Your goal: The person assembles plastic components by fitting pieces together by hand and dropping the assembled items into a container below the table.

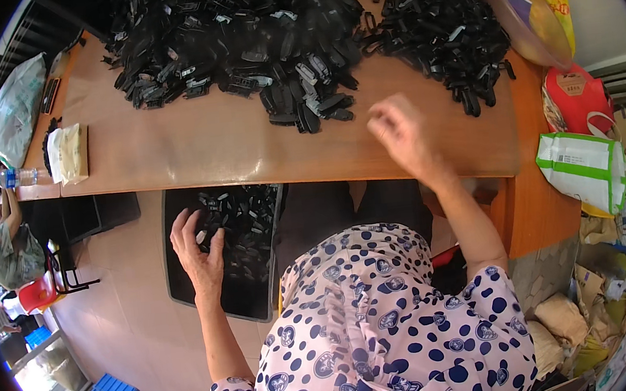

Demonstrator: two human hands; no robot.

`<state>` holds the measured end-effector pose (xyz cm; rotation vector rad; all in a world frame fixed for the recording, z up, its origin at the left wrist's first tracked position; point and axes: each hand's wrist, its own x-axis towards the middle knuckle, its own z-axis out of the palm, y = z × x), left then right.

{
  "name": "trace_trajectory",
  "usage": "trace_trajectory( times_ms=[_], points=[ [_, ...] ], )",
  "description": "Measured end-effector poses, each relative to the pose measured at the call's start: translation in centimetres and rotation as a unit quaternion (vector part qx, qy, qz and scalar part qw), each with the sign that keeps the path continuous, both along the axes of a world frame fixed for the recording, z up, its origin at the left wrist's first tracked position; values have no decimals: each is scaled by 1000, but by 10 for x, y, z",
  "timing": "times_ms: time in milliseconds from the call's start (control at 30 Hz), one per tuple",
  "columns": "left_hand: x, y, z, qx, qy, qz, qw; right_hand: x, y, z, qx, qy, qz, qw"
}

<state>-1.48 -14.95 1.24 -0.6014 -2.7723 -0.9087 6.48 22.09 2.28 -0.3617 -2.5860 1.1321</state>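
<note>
On the far part of a wooden table (208, 141), small black plastic parts lie in two piles: a broad pile (235, 36) at the centre and left, and a smaller pile (449, 36) at the right. More loose parts (251, 255) lie in a black tray (177, 278) beside the table's near edge, to the left of the person's legs. The left hand (201, 257) is over the tray, thumb and fingers curved with a space between them; whether a part is held there cannot be told. The right hand (403, 136) is above the near right part of the table, between the two piles and apart from both, its fingers bent; blur hides whether they grip anything. At the table's left end are a pale plastic bag (18, 112), a clear bottle (14, 179) and a cream packet (68, 154). At the right stand a pink basin (527, 20), a red bag (576, 100) and a white-and-green bag (581, 167). Far left, a co-worker (14, 254) sits on a red seat (36, 294).
</note>
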Motion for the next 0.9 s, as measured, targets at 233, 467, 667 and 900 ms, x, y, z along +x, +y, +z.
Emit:
trace_trajectory(
  times_ms=[233, 467, 667, 900],
  points=[
    [-34, 70, -3, 81, 8, -96, 992, -37, 91, 3, 470, 9, -85, 878],
    [-74, 153, -8, 17, 95, -198, 975, -52, 107, -18, 507, -28, -71, 859],
    [-78, 158, -18, -61, 108, -213, 969, -44, 104, -8, 379, -10, -54, 924],
    [-82, 150, -35, 5, 62, -181, 982, -49, 118, 6, -332, -88, -4, 939]
  ],
)
